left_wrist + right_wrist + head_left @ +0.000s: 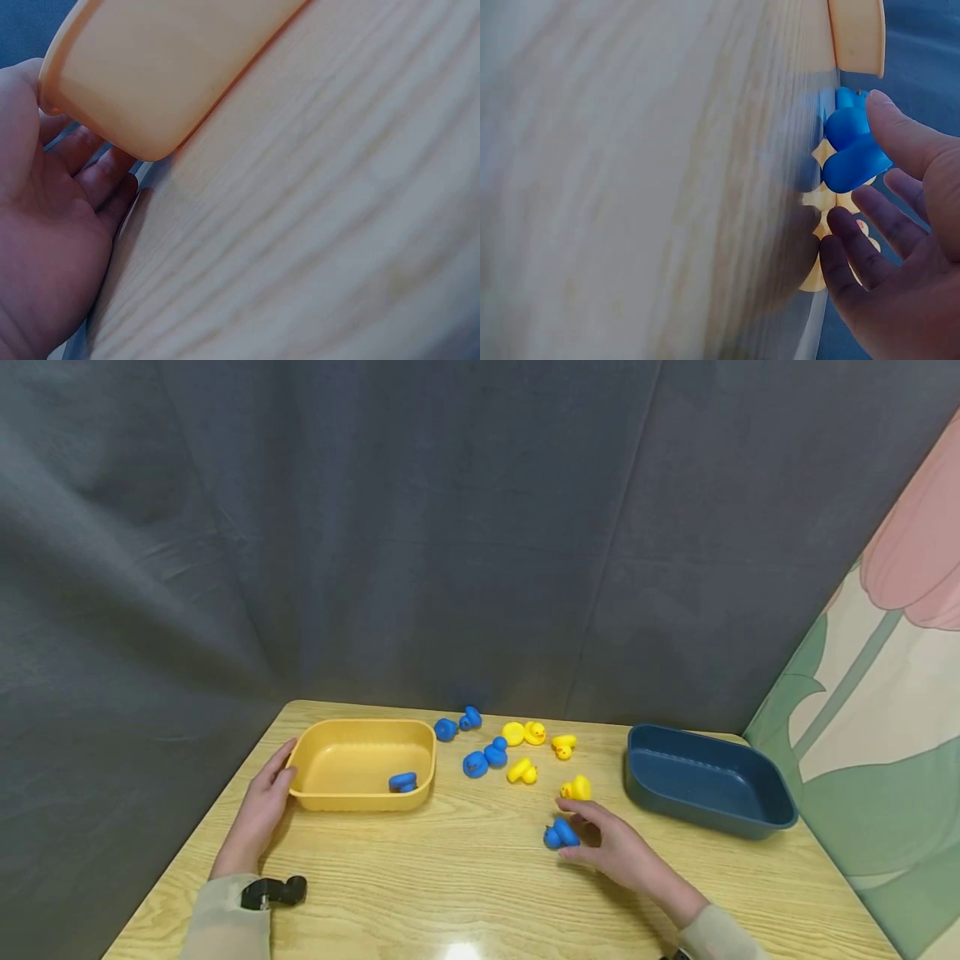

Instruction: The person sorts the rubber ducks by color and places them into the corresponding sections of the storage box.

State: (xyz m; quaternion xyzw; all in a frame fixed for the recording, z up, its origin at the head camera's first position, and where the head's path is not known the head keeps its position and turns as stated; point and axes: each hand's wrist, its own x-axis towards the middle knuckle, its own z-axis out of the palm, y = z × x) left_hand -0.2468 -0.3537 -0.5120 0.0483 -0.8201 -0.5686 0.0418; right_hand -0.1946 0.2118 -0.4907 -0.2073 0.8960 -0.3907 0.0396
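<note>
My left hand (262,797) holds the left end of a yellow plastic basin (360,802); its thumb lies at the rim and its fingers are against the outer wall (150,112). One blue rubber duck (402,782) lies inside that basin, near its right end. On the table, my right hand (611,843) reaches round another blue rubber duck (561,833), thumb and fingers spread apart. In the right wrist view the thumb tip is close beside this blue duck (855,161); whether they touch I cannot tell. Just beyond the fingertips is a yellow rubber duck (577,788).
Several blue ducks (475,764) and yellow ducks (522,771) lie scattered at the middle back of the wooden table (420,877). A dark blue basin (708,814) stands at the right. Behind the table hangs a grey curtain (450,543); a flower-patterned cloth (885,760) is to the right.
</note>
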